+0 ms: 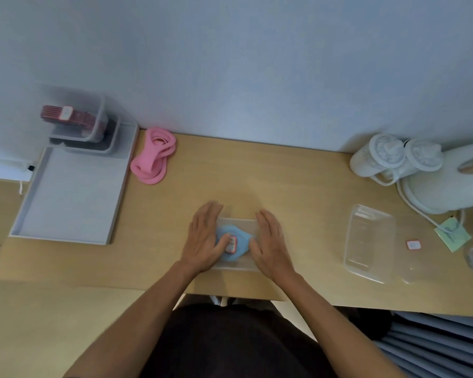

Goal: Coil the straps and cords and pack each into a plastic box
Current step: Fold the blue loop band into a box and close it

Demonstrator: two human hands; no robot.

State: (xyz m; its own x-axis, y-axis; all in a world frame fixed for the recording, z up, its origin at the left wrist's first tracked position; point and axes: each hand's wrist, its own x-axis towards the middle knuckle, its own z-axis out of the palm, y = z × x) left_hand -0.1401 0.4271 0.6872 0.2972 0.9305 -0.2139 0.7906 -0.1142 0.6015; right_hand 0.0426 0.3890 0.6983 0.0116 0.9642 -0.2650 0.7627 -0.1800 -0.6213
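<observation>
The blue strap (242, 238) lies coiled inside a clear plastic box (238, 222) near the front edge of the table (257, 173), between the two hands; the left hand (204, 238) is laid flat over the box's left end with fingers straight and together, its thumb reaching toward the red-edged label (231, 244) on the coil; the right hand (271, 240) is laid flat over the right end, fingers likewise straight; nothing is pinched or gripped by either; whether a lid lies under the palms cannot be told; the strap is judged soft, light and springy, likely to uncoil and rise out of the box unless held down, so it is best pressed from above at the middle of the coil while the box is steadied at its ends; the box looks thin, light and smooth, and may slide on the wood or flex if squeezed at its long walls; the pink strap (153, 156), loosely looped near the table's back edge beside a grey tray (71, 197), is expected to handle alike and is best gathered as a whole bundle rather than by one loop; an empty box (369, 241) stands well to the right; a red strap (71, 118) is packed in a box at the tray's far end
</observation>
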